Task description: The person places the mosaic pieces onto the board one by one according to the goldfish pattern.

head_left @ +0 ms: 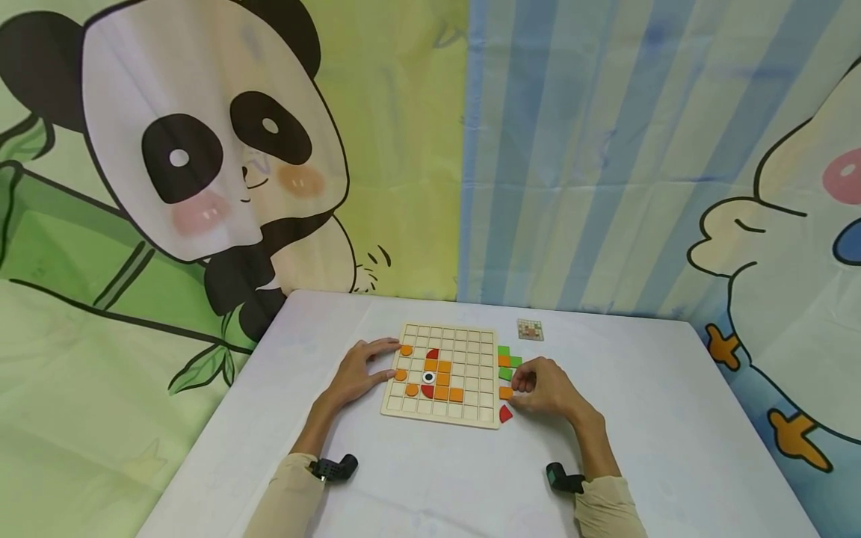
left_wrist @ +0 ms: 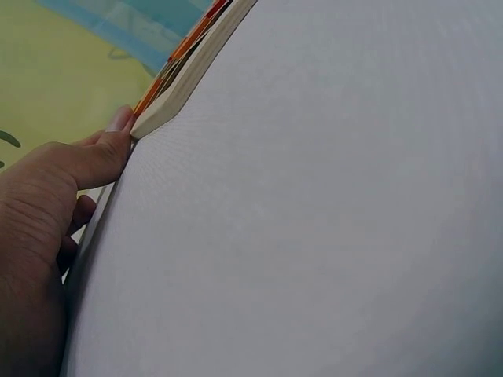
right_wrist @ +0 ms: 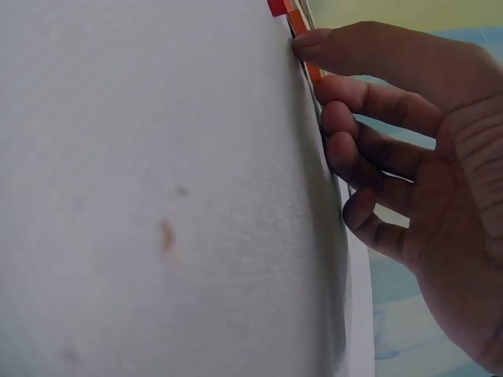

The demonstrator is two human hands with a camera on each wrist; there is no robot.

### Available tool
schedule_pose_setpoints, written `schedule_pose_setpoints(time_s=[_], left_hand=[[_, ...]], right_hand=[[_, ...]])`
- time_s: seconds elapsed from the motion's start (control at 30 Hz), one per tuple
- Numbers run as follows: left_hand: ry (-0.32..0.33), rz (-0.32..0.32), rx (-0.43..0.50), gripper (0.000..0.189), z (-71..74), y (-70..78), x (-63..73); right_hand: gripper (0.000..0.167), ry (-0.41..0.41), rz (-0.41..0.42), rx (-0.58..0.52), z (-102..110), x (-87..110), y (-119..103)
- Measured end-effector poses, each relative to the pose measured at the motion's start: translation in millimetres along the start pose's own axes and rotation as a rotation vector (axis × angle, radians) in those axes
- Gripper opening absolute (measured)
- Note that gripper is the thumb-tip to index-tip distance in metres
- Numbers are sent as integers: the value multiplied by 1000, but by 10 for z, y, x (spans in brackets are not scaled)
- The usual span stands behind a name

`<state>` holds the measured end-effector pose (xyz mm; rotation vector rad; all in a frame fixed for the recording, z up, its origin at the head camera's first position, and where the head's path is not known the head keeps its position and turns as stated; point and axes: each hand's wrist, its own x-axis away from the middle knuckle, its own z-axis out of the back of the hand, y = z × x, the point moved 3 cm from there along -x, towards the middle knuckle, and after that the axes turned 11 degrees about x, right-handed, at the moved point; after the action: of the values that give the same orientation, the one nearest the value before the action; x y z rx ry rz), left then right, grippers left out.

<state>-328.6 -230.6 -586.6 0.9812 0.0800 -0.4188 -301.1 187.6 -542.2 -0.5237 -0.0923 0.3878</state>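
A wooden grid board [head_left: 471, 413] lies on the white table, with orange squares [head_left: 442, 379], orange discs [head_left: 412, 390], red quarter-round pieces [head_left: 427, 391] and a black-and-white eye piece [head_left: 428, 377] on it. At its left edge, my left hand [head_left: 353, 372] touches the rim with spread thumb and index finger; the left wrist view shows the thumb [left_wrist: 106, 153] against the edge. My right hand [head_left: 548, 387] is beside the board's right edge, pinching an orange square tile [head_left: 506, 392] between thumb and index finger. The tile [right_wrist: 315, 72] is partly hidden in the right wrist view.
Green tiles [head_left: 505, 373] and another orange tile [head_left: 504, 361] lie along the board's right side. A loose red piece [head_left: 505, 414] sits just below the pinched tile. Behind them is a small pattern card [head_left: 530, 329]. A printed curtain [head_left: 403, 149] hangs behind the table.
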Motion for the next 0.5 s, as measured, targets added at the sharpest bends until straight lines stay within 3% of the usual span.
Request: schedule_pose_setpoints(time_s=[0.5], left_hand=[[7,-7,-5,58,-3,28,14]], right_hand=[[23,18,14,14,-13,1,53]])
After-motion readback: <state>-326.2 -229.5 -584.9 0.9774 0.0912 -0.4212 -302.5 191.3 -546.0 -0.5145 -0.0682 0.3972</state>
